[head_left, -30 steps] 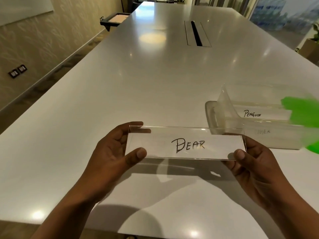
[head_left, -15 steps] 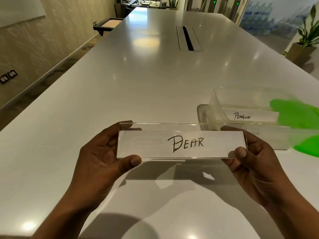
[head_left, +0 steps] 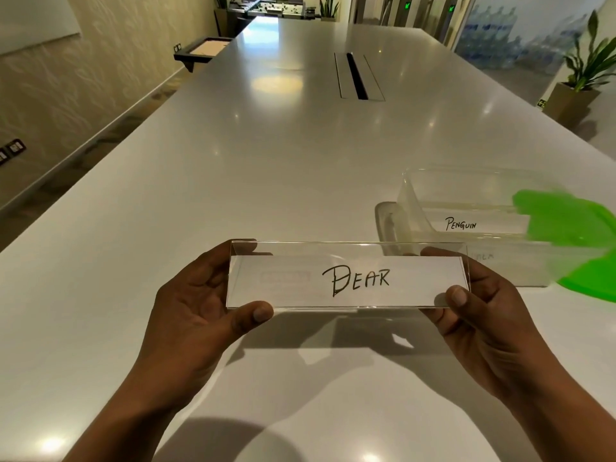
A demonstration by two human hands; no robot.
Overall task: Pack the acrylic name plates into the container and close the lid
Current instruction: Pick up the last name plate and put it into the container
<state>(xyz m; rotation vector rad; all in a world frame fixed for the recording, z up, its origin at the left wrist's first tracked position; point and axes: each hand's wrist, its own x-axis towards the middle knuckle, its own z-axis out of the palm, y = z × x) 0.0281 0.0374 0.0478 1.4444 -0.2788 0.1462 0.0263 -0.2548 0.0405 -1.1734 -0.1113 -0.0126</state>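
A clear acrylic name plate (head_left: 346, 278) with a white card reading "BEAR" is held level above the table, in front of me. My left hand (head_left: 200, 305) grips its left end and my right hand (head_left: 473, 311) grips its right end. To the right stands a clear plastic container (head_left: 433, 188), open. Inside it lies another name plate (head_left: 466, 225) marked "PENGUIN", and a third faint card shows lower down. A green lid (head_left: 573, 238) leans over the container's right side, partly cut off by the frame edge.
The long white table (head_left: 266, 168) runs far ahead, with a cable slot (head_left: 356, 76) in its middle. A dark tray (head_left: 203, 50) sits at the far left edge. A potted plant (head_left: 580, 81) stands on the floor at the right.
The name plate and both hands sit slightly lower and further left in view. The camera has tilted up, showing more of the room. My grip is unchanged.
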